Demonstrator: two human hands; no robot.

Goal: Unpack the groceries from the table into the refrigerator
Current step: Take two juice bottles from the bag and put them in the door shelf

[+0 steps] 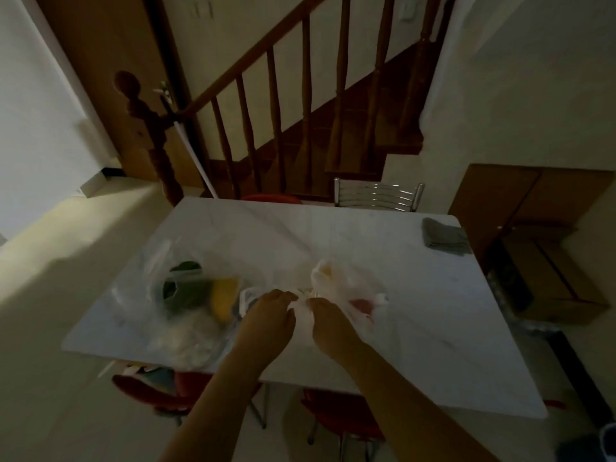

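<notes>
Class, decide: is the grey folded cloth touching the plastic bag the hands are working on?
Apart. The head view shows the grey cloth at the table's far right corner, with bare tabletop between it and the bag.

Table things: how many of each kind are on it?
Plastic bags: 2, one at left and one gripped by the left hand and right hand
Grey cloths: 1
Total: 3

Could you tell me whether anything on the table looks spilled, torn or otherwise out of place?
Nothing stands out. Two plastic bags sit on the table, both hands pinch the right bag's top, and a grey cloth lies folded at the far corner.
</notes>
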